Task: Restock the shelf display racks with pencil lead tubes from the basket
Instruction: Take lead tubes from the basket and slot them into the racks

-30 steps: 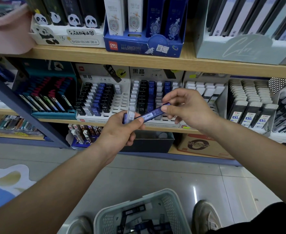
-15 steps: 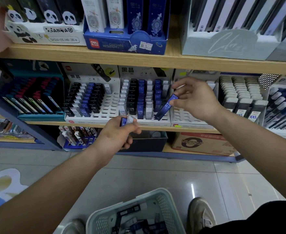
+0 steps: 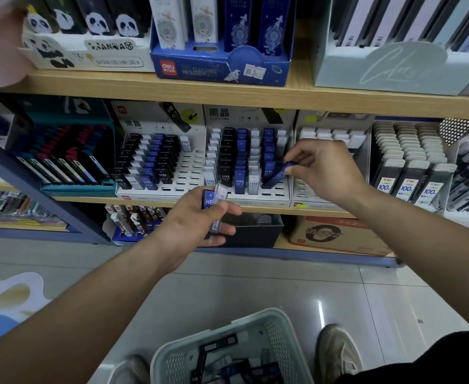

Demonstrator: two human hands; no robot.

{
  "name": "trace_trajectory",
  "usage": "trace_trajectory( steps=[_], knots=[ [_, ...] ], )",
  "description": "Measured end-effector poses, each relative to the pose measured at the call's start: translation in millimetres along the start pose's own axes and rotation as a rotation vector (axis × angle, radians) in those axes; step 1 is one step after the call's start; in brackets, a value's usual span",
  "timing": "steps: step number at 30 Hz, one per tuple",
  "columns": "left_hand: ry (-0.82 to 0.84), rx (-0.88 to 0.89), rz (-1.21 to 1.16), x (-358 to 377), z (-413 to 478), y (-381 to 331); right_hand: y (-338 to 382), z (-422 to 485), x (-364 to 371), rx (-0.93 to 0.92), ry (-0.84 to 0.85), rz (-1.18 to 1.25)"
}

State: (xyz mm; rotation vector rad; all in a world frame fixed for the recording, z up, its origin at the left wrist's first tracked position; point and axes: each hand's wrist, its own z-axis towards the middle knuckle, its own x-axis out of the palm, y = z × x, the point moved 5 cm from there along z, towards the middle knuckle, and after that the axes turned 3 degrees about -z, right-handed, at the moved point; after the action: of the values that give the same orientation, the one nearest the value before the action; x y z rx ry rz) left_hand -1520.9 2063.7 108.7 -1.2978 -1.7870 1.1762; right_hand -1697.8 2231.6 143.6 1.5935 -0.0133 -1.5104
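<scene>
My right hand [image 3: 322, 169] pinches a blue pencil lead tube [image 3: 277, 176] by its top, tilted, with its lower end at a slot near the front right of the middle display rack [image 3: 280, 196]. My left hand [image 3: 197, 221] hangs below that rack's front edge and grips a few more tubes [image 3: 213, 202], blue and clear. A second rack [image 3: 191, 173] to the left holds black, blue and white tubes, with several slots bare on its right side. The pale green basket [image 3: 286, 336] on the floor between my feet holds several loose tubes.
A wooden shelf [image 3: 227, 95] above carries panda and blue Deli display boxes. Erasers and pens fill racks [image 3: 410, 162] to the right. A dark bin [image 3: 252, 231] and a cardboard box [image 3: 336, 234] sit on the bottom shelf. My shoes [image 3: 336, 353] flank the basket.
My right hand drew a blue tube out of the left hand's bundle and carried it right and down to the middle rack. The left hand stayed low with the rest.
</scene>
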Motion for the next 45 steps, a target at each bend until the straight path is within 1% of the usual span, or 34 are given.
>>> trace_trajectory(
  steps=[4,6,8,10,13,15,16,18,20,23,26,31,36,40,45],
  knots=[
    [-0.008,0.006,-0.022,-1.1,-2.1,-2.1,4.4,1.0,2.6,-0.067,0.000,-0.062],
    [-0.018,0.008,-0.035,-1.4,-2.6,-2.0,10.0,1.4,7.8,-0.151,0.000,-0.114],
    [-0.023,0.011,-0.041,-2.4,-3.4,-1.6,12.9,-0.2,19.3,-0.244,0.044,-0.194],
    [-0.022,0.014,-0.043,-4.0,-3.9,-1.1,12.6,-1.4,28.4,-0.258,0.074,-0.248],
    [-0.015,0.022,-0.046,-6.0,-3.5,-0.6,22.5,-0.9,23.8,-0.234,-0.007,-0.244],
    [-0.011,0.023,-0.041,-6.5,-2.8,-0.4,40.1,-3.9,20.1,-0.226,-0.017,-0.133],
    [-0.007,0.021,-0.038,-6.6,-2.5,-0.1,51.6,-6.8,22.0,-0.206,0.031,-0.037],
    [0.005,0.019,-0.029,-5.6,-2.6,0.3,72.3,-15.2,35.6,-0.125,0.202,0.169],
    [0.009,0.021,-0.015,-4.4,-2.9,0.5,83.4,-21.4,51.5,-0.054,0.304,0.273],
    [-0.017,0.024,-0.028,-6.5,-4.6,0.4,85.0,-20.2,61.3,0.027,0.324,0.339],
    [-0.049,0.014,-0.057,-12.9,-6.8,-0.4,82.5,-16.2,60.9,0.095,0.349,0.455],
    [-0.053,-0.018,-0.061,-28.2,-11.5,0.2,86.2,-7.4,49.3,0.086,0.254,0.531],
    [-0.168,-0.033,-0.137,-55.5,-15.3,-0.8,93.1,14.7,50.1,0.052,0.117,0.473],
    [-0.243,-0.006,-0.138,-80.5,-24.6,-1.1,100.9,49.8,69.0,-0.012,0.017,0.293],
    [-0.266,0.012,-0.118,-107.5,-39.0,-1.8,118.5,92.4,102.8,-0.047,0.014,0.046]
  ],
)
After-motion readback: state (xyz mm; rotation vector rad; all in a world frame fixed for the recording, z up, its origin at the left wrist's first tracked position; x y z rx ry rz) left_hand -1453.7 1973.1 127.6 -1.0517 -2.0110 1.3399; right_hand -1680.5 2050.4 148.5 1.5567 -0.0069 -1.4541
